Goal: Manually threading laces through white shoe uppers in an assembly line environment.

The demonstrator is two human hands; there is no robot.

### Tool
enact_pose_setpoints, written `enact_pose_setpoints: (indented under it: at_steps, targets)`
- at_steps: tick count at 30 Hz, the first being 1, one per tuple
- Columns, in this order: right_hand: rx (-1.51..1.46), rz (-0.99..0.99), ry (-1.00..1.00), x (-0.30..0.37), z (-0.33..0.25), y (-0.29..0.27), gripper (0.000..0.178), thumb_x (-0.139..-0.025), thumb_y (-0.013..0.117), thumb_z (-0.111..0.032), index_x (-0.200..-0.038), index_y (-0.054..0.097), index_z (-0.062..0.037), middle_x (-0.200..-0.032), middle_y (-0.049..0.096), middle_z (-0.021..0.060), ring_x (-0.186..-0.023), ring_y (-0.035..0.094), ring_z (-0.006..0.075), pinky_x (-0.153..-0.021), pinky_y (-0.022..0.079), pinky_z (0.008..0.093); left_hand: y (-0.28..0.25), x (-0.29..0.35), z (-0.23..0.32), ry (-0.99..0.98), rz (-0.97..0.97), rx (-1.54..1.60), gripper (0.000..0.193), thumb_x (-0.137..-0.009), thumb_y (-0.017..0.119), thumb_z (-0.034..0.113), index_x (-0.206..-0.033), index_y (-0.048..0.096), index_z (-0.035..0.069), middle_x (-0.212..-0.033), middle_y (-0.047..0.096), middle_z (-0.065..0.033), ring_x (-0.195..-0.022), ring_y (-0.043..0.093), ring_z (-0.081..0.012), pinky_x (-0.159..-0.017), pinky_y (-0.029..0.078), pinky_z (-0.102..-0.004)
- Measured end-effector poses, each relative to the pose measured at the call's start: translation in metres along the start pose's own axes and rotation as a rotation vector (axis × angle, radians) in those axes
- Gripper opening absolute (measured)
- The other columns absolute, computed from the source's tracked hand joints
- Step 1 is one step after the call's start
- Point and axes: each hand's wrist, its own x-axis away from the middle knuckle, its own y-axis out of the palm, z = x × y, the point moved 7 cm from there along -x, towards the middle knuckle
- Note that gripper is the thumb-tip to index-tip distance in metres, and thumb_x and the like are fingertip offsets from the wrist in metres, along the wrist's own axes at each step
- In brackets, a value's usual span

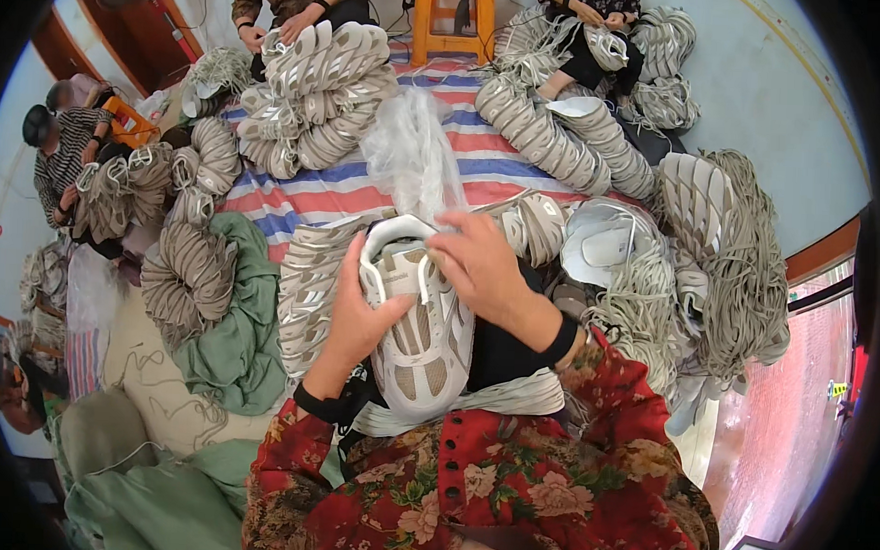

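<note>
**Shoe upper [423,357] lies toe-to-lap, its collar [370,271] level with both hands**

In the head view, the grey-and-white shoe upper is held over the person's lap, in front of the red floral clothing [510,481]. Its long axis runs nearly straight away from the body: the toe [421,398] is nearest the lap, leaning slightly to the right, and the open collar is at the far end.

The left hand [359,321] holds the collar's left side, fingers along the outer wall and thumb pressed onto the front, so the upper is pinched between them. The right hand [488,277] comes in from the right, its thumb and forefinger bent close together at the collar's right rim; I cannot tell whether they pinch anything. From those fingertips, the collar opening lies just to the left, and the toe well down toward the body. Both hands are near the collar, neither at the toe.

Pale laces [518,394] lie across the lap beside the toe; stacked uppers [315,295] stand left of the left hand.
</note>
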Motion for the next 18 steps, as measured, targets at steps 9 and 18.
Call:
enact_pose_setpoints:
  at_steps: [9, 18]
  targets:
    - [-0.030, -0.308, 0.243, 0.000, 0.022, 0.000, 0.021, -0.079, 0.066, -0.020, -0.091, 0.065, -0.0040, -0.084, 0.056, 0.0115, -0.088, 0.053, 0.0286, -0.077, 0.042, 0.0369, 0.020, -0.003, 0.025, 0.132, -0.069, -0.356, 0.093, -0.064, 0.077, 0.025, -0.139, 0.029, -0.002, -0.135, 0.038, -0.0223, -0.127, 0.038, -0.0343, -0.105, 0.032, -0.0410]
    - [-0.071, -0.544, 0.374, 0.032, 0.063, 0.010, 0.022, -0.077, 0.064, -0.017, -0.095, 0.066, -0.0065, -0.088, 0.057, 0.0127, -0.082, 0.056, 0.0284, -0.073, 0.045, 0.0367, 0.037, -0.005, 0.010, 0.136, -0.152, -0.397, 0.091, -0.065, 0.075, 0.026, -0.139, 0.029, -0.001, -0.136, 0.037, -0.0232, -0.128, 0.035, -0.0370, -0.107, 0.029, -0.0425]
